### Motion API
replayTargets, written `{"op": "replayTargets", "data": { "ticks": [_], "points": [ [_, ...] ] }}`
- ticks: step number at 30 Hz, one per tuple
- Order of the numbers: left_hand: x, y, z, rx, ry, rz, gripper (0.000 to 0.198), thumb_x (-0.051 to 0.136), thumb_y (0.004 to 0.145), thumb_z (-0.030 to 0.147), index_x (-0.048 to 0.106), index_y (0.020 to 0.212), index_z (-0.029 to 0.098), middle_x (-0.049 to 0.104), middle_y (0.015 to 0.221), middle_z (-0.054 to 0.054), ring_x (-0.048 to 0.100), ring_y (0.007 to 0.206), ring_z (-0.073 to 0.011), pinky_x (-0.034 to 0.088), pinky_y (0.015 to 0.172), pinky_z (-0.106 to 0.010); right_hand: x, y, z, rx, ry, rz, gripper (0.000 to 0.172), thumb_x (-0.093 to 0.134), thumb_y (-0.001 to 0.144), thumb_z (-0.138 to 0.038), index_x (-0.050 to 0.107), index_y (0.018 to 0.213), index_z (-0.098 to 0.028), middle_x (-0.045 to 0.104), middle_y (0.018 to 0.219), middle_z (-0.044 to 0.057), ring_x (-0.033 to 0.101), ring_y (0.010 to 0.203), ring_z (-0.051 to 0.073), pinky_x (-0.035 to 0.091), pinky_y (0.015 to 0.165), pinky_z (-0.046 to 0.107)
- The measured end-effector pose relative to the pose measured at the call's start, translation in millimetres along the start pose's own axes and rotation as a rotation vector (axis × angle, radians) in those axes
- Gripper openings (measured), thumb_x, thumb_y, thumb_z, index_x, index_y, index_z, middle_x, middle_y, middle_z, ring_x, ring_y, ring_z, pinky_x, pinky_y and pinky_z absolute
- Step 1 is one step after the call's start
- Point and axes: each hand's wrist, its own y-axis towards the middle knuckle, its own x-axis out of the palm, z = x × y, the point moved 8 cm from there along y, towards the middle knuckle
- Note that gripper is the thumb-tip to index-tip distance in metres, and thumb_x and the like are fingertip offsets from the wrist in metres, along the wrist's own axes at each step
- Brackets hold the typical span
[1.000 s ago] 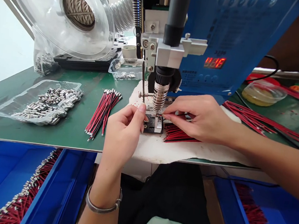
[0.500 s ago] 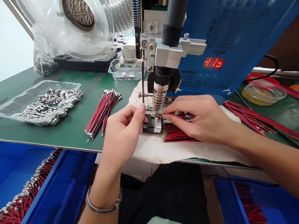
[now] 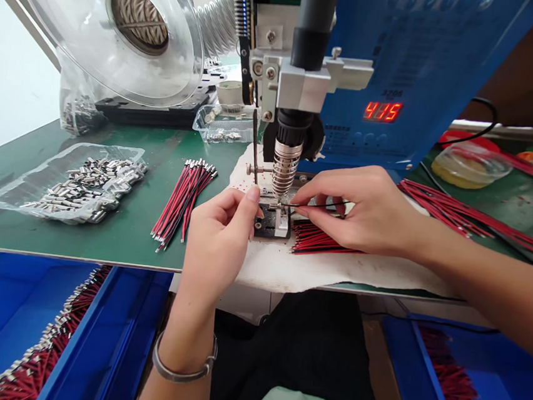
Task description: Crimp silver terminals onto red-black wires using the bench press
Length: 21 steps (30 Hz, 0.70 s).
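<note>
Between the thumb and fingertips of my right hand [image 3: 364, 206] is a thin black wire [image 3: 321, 206], its end reaching the small jig [image 3: 281, 226] under the soldering iron [image 3: 285, 167]. My left hand [image 3: 223, 230] is closed in a pinch at the jig's left side; what its fingers hold, if anything, is hidden. The iron's tip comes down close to the wire end, beside the thin solder feed tube [image 3: 255, 145]. A bundle of red and black wires [image 3: 322, 240] lies on the white cloth [image 3: 283, 271] just below my right hand.
On the left are a clear tray of metal connectors [image 3: 93, 186] and a wire bundle [image 3: 184, 201]. The blue soldering machine [image 3: 401, 68] stands behind. More red wires [image 3: 463, 209] lie right. Blue bins [image 3: 76, 339] sit below the table edge.
The soldering head has shifted slightly. My right hand is a little higher, and the black wire in it shows more clearly. My left hand stays in place.
</note>
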Motion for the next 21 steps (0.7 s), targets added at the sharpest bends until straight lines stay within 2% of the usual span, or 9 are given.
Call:
{"op": "replayTargets", "data": {
  "ticks": [10,18,21],
  "points": [
    [0.3,0.2,0.4,0.014,-0.009,-0.005,0.036,0.06,0.094,0.039,0.059,0.066,0.017,0.044,0.051,0.002,0.035,0.045,-0.0082,0.026,0.043,-0.023,0.7,0.4,0.4,0.022,0.01,-0.006,0.013,0.063,0.089,-0.013,0.071,0.09,-0.022,0.076,0.09,0.002,0.069,0.08,0.017,0.054,0.072,0.031],
    [0.5,0.8,-0.5,-0.003,-0.006,-0.004,0.036,0.061,0.093,0.041,0.059,0.066,0.018,0.045,0.052,0.002,0.035,0.046,-0.0089,0.026,0.044,-0.024,-0.3,-0.3,1.1,0.014,0.006,0.004,0.013,0.063,0.088,-0.013,0.071,0.091,-0.022,0.076,0.091,0.002,0.07,0.081,0.017,0.054,0.071,0.031],
    [-4.2,0.9,-1.4,0.021,-0.073,0.041,0.036,0.06,0.095,0.042,0.059,0.068,0.018,0.048,0.057,0.001,0.036,0.048,-0.0091,0.028,0.045,-0.025,-1.4,0.2,-0.4,0.011,-0.007,0.01,0.013,0.063,0.088,-0.013,0.071,0.089,-0.023,0.076,0.089,0.002,0.069,0.079,0.017,0.053,0.07,0.032]
  ]
}}
